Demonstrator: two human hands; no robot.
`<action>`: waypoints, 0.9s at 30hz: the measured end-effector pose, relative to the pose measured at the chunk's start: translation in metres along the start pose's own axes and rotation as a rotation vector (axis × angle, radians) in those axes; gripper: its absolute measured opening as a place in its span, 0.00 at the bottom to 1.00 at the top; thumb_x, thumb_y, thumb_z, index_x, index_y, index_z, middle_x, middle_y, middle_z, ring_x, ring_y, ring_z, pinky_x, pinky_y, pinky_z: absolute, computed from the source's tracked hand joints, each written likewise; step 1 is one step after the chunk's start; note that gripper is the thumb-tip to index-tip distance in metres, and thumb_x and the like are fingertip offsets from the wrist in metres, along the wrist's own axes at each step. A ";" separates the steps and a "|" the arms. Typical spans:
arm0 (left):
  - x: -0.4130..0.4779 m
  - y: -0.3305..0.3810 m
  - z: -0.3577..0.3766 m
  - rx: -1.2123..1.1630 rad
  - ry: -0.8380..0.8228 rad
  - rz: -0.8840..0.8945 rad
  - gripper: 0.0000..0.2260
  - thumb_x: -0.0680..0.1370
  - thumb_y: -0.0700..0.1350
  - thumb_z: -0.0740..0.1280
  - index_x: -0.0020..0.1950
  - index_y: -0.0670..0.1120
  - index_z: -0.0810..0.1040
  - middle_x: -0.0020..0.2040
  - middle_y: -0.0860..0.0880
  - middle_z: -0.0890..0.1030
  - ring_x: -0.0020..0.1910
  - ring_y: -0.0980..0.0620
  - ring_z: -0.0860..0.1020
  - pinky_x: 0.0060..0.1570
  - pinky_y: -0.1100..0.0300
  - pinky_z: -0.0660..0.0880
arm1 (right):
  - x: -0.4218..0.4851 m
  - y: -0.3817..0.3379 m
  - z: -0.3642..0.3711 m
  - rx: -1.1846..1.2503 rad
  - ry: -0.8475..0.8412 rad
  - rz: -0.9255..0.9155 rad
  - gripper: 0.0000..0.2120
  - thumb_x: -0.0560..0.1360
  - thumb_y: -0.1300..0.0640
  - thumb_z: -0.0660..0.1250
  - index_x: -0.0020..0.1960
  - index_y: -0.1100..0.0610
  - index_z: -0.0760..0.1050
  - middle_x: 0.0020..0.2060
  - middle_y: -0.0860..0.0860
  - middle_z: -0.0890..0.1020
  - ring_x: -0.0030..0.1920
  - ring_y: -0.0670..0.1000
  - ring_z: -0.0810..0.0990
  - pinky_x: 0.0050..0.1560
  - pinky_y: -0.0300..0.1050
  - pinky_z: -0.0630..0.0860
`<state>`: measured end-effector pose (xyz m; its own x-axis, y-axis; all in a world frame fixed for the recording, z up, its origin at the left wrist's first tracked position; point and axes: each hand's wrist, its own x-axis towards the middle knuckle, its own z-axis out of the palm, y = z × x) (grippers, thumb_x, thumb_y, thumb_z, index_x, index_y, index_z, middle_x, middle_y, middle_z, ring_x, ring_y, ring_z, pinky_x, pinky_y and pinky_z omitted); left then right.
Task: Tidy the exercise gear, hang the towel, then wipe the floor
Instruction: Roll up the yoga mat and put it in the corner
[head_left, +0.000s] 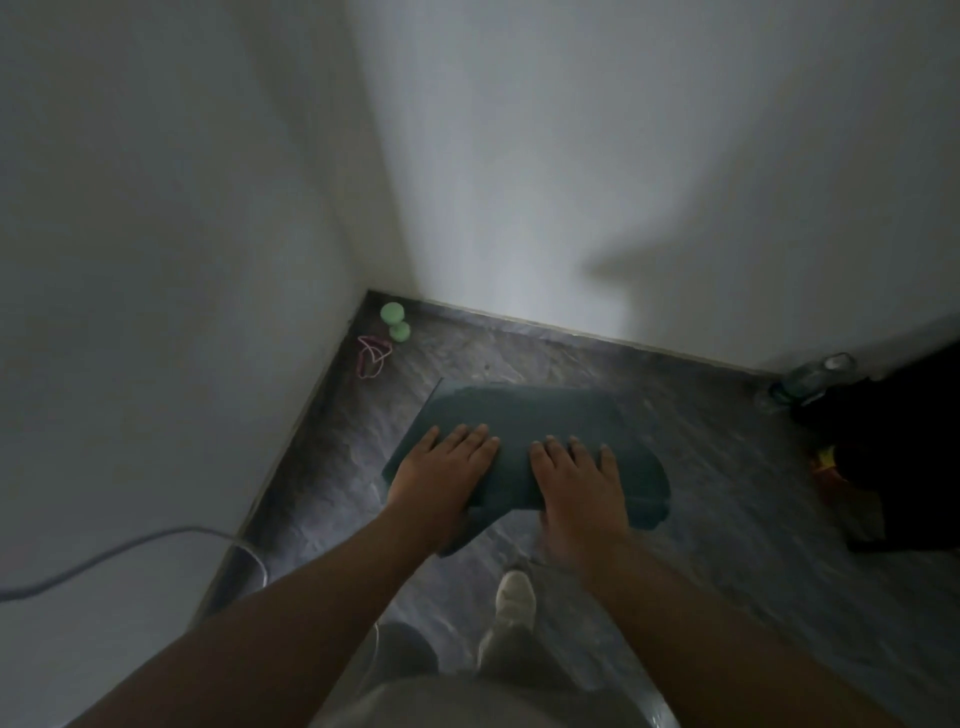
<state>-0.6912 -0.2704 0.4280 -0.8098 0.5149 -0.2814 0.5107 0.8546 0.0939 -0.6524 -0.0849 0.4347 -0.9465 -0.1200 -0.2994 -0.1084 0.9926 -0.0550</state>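
Note:
A dark teal exercise mat (524, 410) lies partly rolled on the grey marbled floor (727, 467). My left hand (441, 470) and my right hand (579, 480) both press flat on its rolled near part, fingers straight and pointing away from me. A light green dumbbell (395, 321) stands in the corner by the wall. Just in front of it lies a pink resistance band (371, 356). No towel shows in this view.
White walls meet at the corner ahead. A grey cable (130, 545) runs along the left wall to the floor. A clear water bottle (810, 379) lies at the right by a dark bag (893, 457). My shoe (514, 595) stands below the mat.

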 end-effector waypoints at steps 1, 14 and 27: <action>0.013 -0.008 -0.004 -0.003 0.002 -0.014 0.38 0.78 0.52 0.67 0.81 0.51 0.49 0.82 0.50 0.51 0.80 0.50 0.51 0.78 0.49 0.48 | 0.016 0.003 -0.005 -0.004 0.002 -0.007 0.35 0.76 0.51 0.66 0.79 0.52 0.53 0.78 0.53 0.60 0.77 0.59 0.57 0.75 0.64 0.50; 0.139 -0.164 -0.021 -0.081 -0.004 -0.055 0.36 0.75 0.46 0.69 0.80 0.52 0.55 0.80 0.51 0.58 0.78 0.50 0.58 0.77 0.48 0.53 | 0.211 -0.044 -0.042 -0.026 -0.028 -0.007 0.34 0.75 0.54 0.68 0.76 0.53 0.58 0.75 0.55 0.65 0.75 0.60 0.62 0.74 0.65 0.54; 0.268 -0.318 -0.015 -0.084 -0.113 0.053 0.40 0.75 0.48 0.70 0.81 0.50 0.51 0.81 0.50 0.56 0.79 0.49 0.56 0.77 0.49 0.51 | 0.395 -0.090 -0.043 -0.043 -0.138 0.062 0.39 0.74 0.49 0.68 0.78 0.52 0.52 0.77 0.53 0.60 0.77 0.59 0.57 0.75 0.65 0.50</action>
<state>-1.0749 -0.4034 0.3366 -0.7421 0.5526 -0.3794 0.5222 0.8315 0.1897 -1.0296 -0.2204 0.3621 -0.9012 -0.0574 -0.4296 -0.0672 0.9977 0.0077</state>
